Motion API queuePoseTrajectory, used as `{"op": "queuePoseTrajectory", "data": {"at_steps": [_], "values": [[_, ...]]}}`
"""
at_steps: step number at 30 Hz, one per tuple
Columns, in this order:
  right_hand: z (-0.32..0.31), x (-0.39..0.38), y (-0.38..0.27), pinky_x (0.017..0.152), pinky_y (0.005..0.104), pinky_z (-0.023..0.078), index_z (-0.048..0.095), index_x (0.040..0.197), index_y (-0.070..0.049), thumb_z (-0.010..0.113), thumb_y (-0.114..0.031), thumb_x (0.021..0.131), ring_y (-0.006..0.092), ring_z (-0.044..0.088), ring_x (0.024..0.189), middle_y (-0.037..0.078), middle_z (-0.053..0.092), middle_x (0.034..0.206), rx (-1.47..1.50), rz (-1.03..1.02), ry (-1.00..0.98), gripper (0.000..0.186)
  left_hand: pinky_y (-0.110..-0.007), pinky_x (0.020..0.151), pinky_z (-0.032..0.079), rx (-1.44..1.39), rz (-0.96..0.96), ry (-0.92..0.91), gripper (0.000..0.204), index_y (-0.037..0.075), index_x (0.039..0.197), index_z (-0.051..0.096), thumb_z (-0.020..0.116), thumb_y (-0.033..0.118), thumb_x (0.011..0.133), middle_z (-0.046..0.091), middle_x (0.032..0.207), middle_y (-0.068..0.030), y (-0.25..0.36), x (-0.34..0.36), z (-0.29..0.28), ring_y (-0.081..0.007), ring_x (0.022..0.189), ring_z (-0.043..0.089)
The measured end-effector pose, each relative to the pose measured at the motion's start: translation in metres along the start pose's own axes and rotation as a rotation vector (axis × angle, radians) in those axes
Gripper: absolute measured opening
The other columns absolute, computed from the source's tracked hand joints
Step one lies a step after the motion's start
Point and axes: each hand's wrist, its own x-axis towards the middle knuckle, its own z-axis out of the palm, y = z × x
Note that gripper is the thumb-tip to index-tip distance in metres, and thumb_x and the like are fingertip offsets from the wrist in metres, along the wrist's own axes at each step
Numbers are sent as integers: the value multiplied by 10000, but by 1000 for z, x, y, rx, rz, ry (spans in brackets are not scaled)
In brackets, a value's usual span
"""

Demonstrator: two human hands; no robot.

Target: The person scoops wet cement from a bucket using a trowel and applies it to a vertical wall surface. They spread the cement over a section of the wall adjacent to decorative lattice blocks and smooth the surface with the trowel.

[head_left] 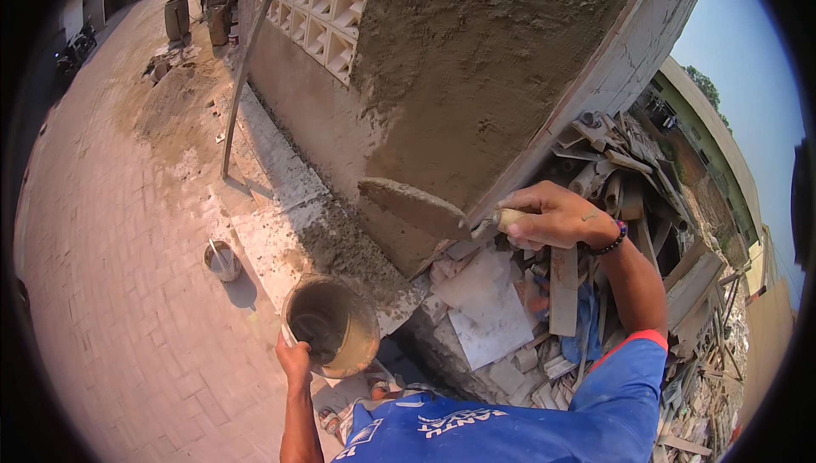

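Note:
My right hand (548, 215) is closed round the pale handle of a mortar-coated trowel (412, 206). The blade points left and lies over the lower part of a wall (476, 81) coated with wet grey plaster; whether it touches the surface I cannot tell. My left hand (295, 359) grips the rim of a mud-stained bucket (361, 335), its fingers partly hidden. The bucket is tilted, with dark grey mortar inside. Lighter, smoother plaster (293, 98) covers the wall farther left, below white vent blocks (319, 4).
Scrap wood and rubble (625, 183) lie piled on my right, beside a white board (493, 327). A small pail (223, 261) stands on the paving (144, 293) at left. One long wooden plank (242, 81) leans upright near the wall. Farther off are a sand heap (170, 98) and a drum (177, 19).

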Motion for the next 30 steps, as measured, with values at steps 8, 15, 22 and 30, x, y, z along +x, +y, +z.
{"op": "queuePoseTrajectory", "data": {"at_steps": [8, 15, 22, 30], "values": [[-119, -54, 37, 467, 252, 378, 623, 1039, 24, 564, -276, 953, 53, 449, 515, -24, 482, 638, -512, 70, 1016, 317, -299, 778, 502, 71, 23, -19, 600, -52, 1231, 579, 507, -120, 640, 676, 985, -104, -22, 10, 8, -183, 847, 630], [-21, -31, 77, 504, 243, 412, 604, 1062, 8, 602, -206, 880, 58, 477, 550, -1, 545, 732, -90, 228, 505, 281, -288, 784, 506, 119, -31, -73, 641, -59, 1295, 548, 511, -120, 658, 682, 1010, -119, -13, 0, 28, -181, 848, 636], [198, 5, 141, 633, 398, 502, 600, 1023, -2, 652, -195, 779, 284, 643, 724, 180, 625, 779, -107, 248, -205, 316, -280, 745, 506, 7, 30, -223, 619, -82, 1304, 529, 509, -79, 685, 677, 991, -117, 3, -17, 44, -158, 801, 620], [243, 46, 119, 649, 482, 506, 566, 1158, -29, 602, -99, 774, 418, 621, 733, 272, 509, 986, -751, -117, 139, 391, -254, 684, 496, -147, 68, -472, 600, -60, 1290, 531, 533, -74, 690, 658, 964, -71, 63, -18, 56, -117, 764, 601]]}}
